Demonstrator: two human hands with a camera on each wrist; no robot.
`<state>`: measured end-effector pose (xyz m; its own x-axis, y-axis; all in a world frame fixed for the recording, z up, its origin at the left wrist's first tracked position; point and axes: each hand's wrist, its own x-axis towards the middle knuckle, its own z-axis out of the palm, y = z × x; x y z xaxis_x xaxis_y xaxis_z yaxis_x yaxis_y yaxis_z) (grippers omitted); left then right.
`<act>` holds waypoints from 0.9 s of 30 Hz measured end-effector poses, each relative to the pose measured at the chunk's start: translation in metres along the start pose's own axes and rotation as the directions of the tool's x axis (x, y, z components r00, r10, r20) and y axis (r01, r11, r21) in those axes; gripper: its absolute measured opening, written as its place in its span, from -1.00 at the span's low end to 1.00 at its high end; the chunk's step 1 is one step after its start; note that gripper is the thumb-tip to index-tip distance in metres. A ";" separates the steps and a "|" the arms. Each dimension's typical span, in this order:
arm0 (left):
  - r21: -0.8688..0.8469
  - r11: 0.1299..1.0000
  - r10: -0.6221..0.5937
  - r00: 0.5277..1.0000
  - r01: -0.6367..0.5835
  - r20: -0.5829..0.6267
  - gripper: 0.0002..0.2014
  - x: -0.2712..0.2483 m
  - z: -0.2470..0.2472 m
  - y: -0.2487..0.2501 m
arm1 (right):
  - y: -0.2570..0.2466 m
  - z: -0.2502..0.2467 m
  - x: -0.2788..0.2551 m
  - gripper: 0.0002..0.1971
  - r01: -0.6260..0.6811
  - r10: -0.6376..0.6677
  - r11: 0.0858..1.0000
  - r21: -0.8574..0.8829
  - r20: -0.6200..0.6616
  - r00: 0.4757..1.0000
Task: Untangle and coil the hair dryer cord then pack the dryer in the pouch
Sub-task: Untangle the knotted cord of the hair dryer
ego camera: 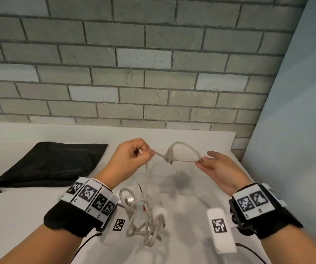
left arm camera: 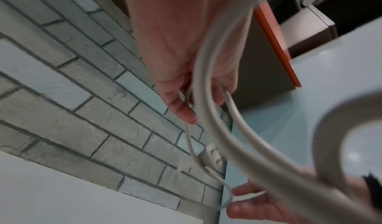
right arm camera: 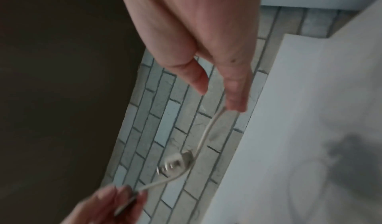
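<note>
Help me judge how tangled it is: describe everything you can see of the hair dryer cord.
The cord is pale grey-white, smooth and rubbery-looking. Most of it lies in a tangled heap on the white table, wound around the white dryer. One strand rises to the left hand, which grips it. Beyond, it forms a small loop in the air, crossing at the plug; the right hand pinches the loop's far side.

On the table (ego camera: 20, 216) the pouch (ego camera: 48, 164) lies far left, the tangled cord (ego camera: 145, 221) near the front over what may be the dryer (ego camera: 140, 210), plug (ego camera: 169, 155) held above between both hands.
</note>
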<state>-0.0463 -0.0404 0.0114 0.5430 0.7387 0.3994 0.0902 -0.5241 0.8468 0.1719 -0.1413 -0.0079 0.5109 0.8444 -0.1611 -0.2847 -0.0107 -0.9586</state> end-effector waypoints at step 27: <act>0.842 0.538 -0.253 0.945 -0.042 0.209 -0.64 -0.028 0.024 0.000 | 0.049 0.047 -0.029 -0.88 0.545 -0.182 0.325 -0.773 0.515 0.838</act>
<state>-0.0417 -0.0710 -0.0076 0.6648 0.7416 0.0896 0.7282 -0.6702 0.1435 0.1053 -0.1409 -0.0394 0.0624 0.9851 0.1606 0.8130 0.0432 -0.5807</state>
